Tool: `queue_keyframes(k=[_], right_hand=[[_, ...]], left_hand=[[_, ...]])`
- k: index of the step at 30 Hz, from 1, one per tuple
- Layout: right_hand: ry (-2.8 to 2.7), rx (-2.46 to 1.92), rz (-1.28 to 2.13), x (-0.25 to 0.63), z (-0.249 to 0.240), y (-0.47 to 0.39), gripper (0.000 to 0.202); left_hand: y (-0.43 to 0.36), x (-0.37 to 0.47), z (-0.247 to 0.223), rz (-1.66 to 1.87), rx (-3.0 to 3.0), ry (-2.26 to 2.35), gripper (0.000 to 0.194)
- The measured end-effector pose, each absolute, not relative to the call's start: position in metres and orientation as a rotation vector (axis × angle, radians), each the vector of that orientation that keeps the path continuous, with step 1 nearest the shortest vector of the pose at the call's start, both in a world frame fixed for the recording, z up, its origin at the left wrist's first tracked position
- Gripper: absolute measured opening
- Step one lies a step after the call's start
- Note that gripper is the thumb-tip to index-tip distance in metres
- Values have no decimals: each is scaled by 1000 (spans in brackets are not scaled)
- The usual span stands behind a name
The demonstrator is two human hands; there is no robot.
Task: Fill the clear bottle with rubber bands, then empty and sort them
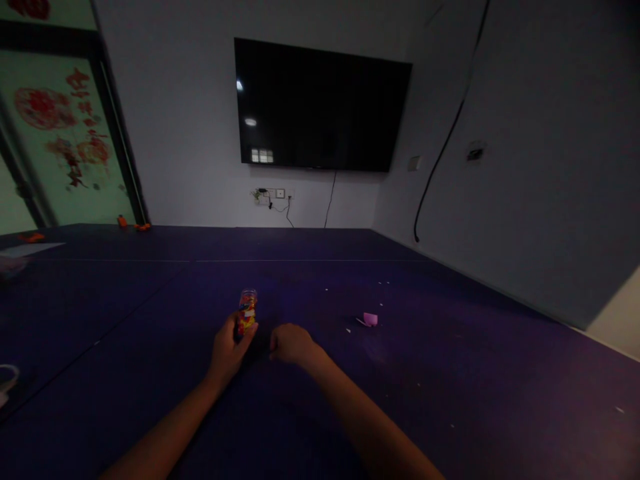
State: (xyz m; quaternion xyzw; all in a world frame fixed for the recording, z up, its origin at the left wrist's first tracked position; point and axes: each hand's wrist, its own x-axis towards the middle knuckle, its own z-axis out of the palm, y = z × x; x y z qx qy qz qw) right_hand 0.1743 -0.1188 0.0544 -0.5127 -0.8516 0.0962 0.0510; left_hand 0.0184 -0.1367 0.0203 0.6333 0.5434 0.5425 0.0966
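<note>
A small clear jar (249,303) with red and yellow pieces inside is held in my left hand (229,347), the thumb on its near right side and the fingers around its left. The jar's upper part looks clear, and I cannot tell whether it has a lid. Just to the right, apart from the jar, my right hand (293,343) is closed with its fingers curled down. Whatever those fingers may hold is hidden. Both hands are low over a dark purple surface (300,280).
A pink piece (370,319) lies to the right among several white scraps. Orange objects (143,227) and a pale sheet (33,249) are at the far left. A white looped item (7,383) sits at the left edge. Behind are a wall-mounted television (320,107) and a hanging black cable (440,157).
</note>
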Motion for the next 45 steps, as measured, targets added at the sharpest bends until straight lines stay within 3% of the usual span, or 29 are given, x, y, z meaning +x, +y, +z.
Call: queue_keyframes(k=[13,18,22,28,37,42,45], right_hand=[[-2819,-1542,257,170,62,-128,15],[-2571,-1545,132,188,80,-118,28],[-2145,-1410,236,202,99,-107,20],[-2210,-1119,293,202,98,-104,14],[-2226,-954,462,215,114,-106,31],[-2308,-868,499,212,110,-106,61],[-2305,-959,547,209,104,-108,67]], left_hand=[[-137,19,18,1465,1991,1542,40],[-137,19,19,1400,2080,1524,41],[-135,20,14,1334,2193,1510,36],[-132,20,4,1338,2298,1441,37],[-133,20,5,1356,2300,1448,36],[-133,20,6,1342,2297,1434,37],[-132,19,5,1317,2315,1407,36]])
